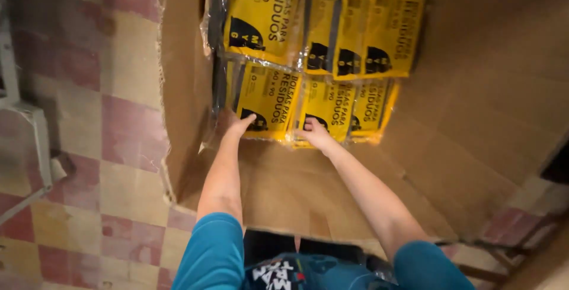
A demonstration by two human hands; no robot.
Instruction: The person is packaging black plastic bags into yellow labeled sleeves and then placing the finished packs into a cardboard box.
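down in the cardboard box [474, 118], left hand [240, 125] and right hand [314, 133] each grip yellow-and-black flat packets [269, 94] wrapped in clear film.

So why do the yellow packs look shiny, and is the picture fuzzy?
Head view: light glares off the plastic wrap on the yellow packs; the box is dim and shadowed; both hands, left and right, and the frame edges look soft and a bit blurred.

A large brown cardboard box [474, 106] on checkered floor tiles [118, 147] holds stacked yellow-and-black plastic packets [269, 97].
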